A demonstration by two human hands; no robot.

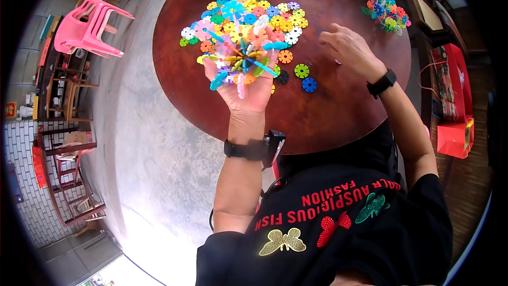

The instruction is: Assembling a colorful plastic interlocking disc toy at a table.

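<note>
My left hand (253,97) is raised over the near left part of the table, palm up, with its fingers curled round a many-coloured cluster of interlocking flower discs (244,58). Blue, yellow, green and pink slotted discs stick out of it on several sides. Right of it, my right hand (349,47) hovers above the tabletop with its back towards me and its fingers bent inward. Whatever it may hold is hidden beneath the fingers. Between the hands lie loose discs, among them an orange disc (285,56), a green disc (301,70) and a blue disc (309,85).
A pile of loose discs (259,0) spreads across the round brown table (338,111) behind the cluster. Joined disc shapes (389,10) line its far right edge. Stacked pink stools (87,26) stand at left; red bags (455,135) are at right.
</note>
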